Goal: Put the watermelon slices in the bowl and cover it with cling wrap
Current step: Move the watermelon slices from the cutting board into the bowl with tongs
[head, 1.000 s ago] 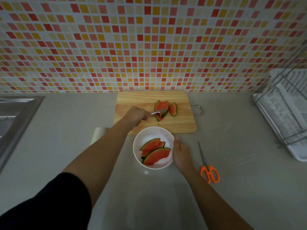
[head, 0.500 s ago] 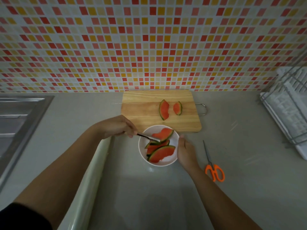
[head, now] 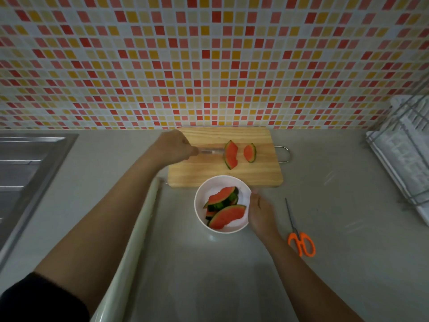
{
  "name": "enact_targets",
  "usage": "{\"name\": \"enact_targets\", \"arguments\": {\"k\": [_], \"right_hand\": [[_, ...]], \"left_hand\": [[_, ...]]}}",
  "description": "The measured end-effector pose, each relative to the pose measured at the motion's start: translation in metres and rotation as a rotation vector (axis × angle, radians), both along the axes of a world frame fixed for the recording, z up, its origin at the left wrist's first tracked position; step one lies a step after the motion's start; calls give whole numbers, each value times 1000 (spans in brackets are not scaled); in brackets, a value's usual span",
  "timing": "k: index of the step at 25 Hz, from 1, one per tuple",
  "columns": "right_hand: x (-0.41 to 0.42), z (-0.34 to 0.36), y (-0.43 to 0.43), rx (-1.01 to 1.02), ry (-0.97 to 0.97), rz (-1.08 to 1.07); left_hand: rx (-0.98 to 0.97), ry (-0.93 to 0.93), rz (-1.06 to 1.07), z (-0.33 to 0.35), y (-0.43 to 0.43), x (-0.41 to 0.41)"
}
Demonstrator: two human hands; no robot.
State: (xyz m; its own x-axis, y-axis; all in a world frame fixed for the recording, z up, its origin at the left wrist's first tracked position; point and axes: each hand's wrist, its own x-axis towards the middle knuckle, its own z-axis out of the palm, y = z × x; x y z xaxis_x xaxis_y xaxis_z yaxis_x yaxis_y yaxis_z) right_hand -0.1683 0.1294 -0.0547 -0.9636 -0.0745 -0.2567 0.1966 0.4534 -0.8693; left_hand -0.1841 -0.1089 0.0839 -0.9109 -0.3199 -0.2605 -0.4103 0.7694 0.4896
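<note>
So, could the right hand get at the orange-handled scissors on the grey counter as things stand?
Probably yes: the right hand holds the white round bowl, and the orange-handled scissors lie just beside its wrist, nothing between.

Single head-worn wide-angle view, high over counter (head: 336, 275), facing forward and down. Tiled wall (head: 209, 54) fills upper part, lines bowed by lens. Forearms enter from bottom edge; left hand (head: 173, 145), right hand (head: 261, 211) close, mid-frame. Sink (head: 27, 170) cropped left, dish rack (head: 404, 154) cropped right.
</note>
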Motion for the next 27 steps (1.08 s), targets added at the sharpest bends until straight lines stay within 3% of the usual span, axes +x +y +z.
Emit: {"name": "enact_targets", "arguments": {"k": [4, 10, 18, 23, 27], "right_hand": [[-1, -1, -1, 10, -8, 4], [-1, 0, -1, 54, 50, 19], [0, -1, -1, 48, 27, 15], [0, 0, -2, 58, 39, 12], [0, 1, -1, 44, 16, 16]], "left_hand": [[-38, 59, 185, -39, 48, -27], [-164, 26, -3, -61, 95, -47], [-346, 8, 37, -59, 47, -49], [52, 35, 188, -67, 23, -52], [573, 34, 423, -73, 5, -37]]}}
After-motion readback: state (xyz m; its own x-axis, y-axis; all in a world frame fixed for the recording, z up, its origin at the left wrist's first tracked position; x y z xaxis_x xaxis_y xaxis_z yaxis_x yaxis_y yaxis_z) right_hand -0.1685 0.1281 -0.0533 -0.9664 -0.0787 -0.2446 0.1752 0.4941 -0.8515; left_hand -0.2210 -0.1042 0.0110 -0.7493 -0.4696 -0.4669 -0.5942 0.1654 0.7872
